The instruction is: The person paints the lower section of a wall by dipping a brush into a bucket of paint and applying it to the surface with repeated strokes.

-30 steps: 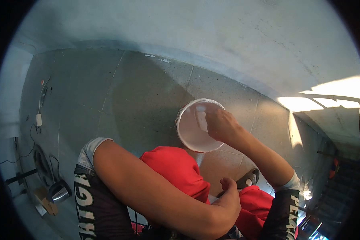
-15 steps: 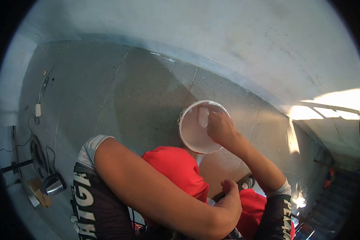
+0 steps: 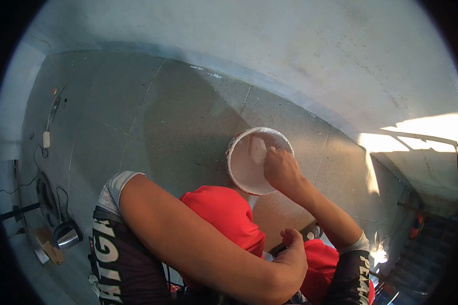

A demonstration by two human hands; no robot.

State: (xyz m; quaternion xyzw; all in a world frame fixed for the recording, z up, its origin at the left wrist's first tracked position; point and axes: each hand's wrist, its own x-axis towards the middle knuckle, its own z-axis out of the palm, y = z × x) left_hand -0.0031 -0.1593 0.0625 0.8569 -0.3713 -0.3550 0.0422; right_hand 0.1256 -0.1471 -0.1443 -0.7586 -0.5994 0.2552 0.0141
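My right hand [image 3: 282, 168] is closed, with its knuckles over the right side of a round bucket [image 3: 230, 161]. Inside the bucket is a smooth, pale pinkish-white mixture [image 3: 247, 170], and the rim is crusted with white. Beside my fingers a lighter, flat-looking patch [image 3: 258, 150] shows in the mixture; I cannot tell what the fingers grip. My left hand [image 3: 291, 254] is bent at the wrist close to my red-clothed leg [image 3: 221, 208], away from the bucket. Most of its fingers are hidden from this angle.
The bucket stands on a grey tiled floor [image 3: 183, 127], near a pale wall [image 3: 269, 46]. At left lie a cord with a white block [image 3: 46, 139], a dark looped object [image 3: 47, 195] and a metal kettle-like vessel [image 3: 67, 236]. Sunlight strikes the right wall.
My right hand has shifted slightly down within the bucket's opening, and more of the lighter patch beside the fingers shows. My left hand and the bucket stay in place.
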